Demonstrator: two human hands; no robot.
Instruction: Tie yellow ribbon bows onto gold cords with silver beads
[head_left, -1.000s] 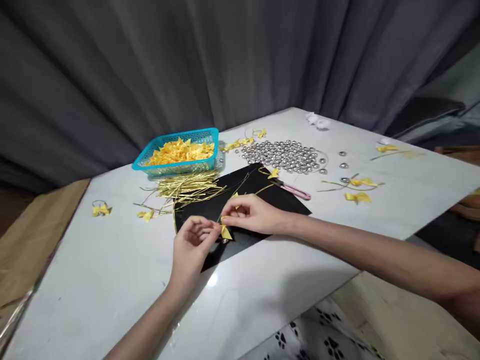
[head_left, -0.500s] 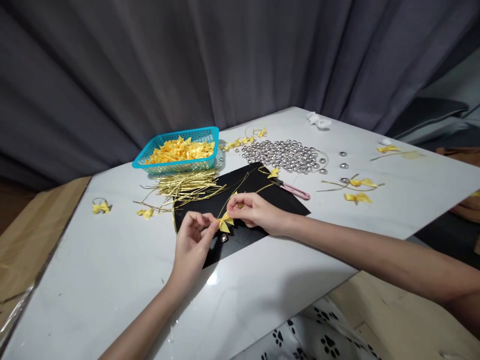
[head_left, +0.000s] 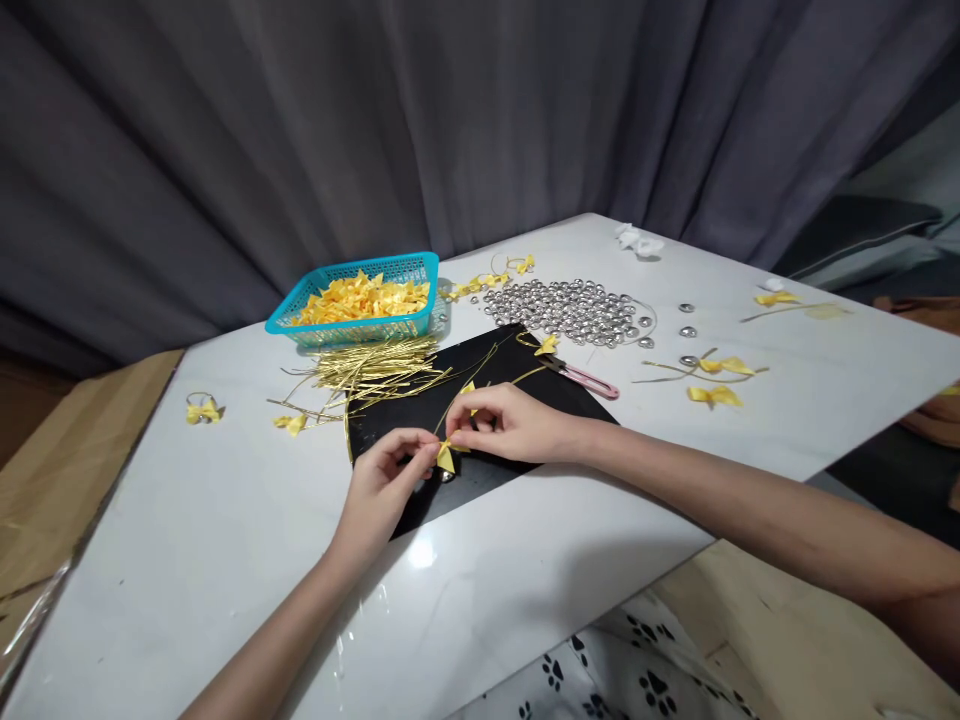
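Head view: yellow bow (head_left: 445, 458) pinched above a black sheet (head_left: 431, 502)

From where I stand, both hands meet at the near part of the sheet, the little bow between them. The left hand (head_left: 386, 480) pinches its left side, thumb against forefinger; the right hand (head_left: 506, 425) has thumb and forefinger pressed together at its upper right, the other fingers curled in. Whether wire is caught in either pinch, I can't tell. Just below the bow sits a silver bead (head_left: 447, 476), partly covered.

Beyond the left hand, a bundle of gold wires (head_left: 375, 368) overlaps the sheet's edge, and behind that a blue basket (head_left: 360, 331) holds a heap of yellow bows (head_left: 364, 298). A pink-handled cutter (head_left: 592, 382) lies at the sheet's right side, near a broad spread of silver beads (head_left: 566, 312). More bows and wires are scattered to the right across the white table (head_left: 225, 540), with a grey curtain (head_left: 300, 120) hanging behind.
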